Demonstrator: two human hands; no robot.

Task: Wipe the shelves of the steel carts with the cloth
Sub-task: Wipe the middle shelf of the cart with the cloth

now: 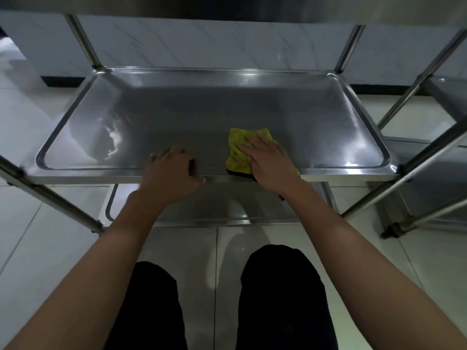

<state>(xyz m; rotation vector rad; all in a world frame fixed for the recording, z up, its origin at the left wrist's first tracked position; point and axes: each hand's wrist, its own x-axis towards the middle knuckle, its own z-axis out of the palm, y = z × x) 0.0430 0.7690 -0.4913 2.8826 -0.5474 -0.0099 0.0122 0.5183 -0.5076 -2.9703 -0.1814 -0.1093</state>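
Floor (50, 248) of large glossy pale tiles with thin dark grout lines, reflecting dim light. Back wall (202, 44) clad in grey-white marble-look panels with faint veins. Black baseboard (63, 81) runs along the foot of the wall. Dark opening (2, 34) at far left edge. Light is low and cool overall; soft glare patches on the tiles.
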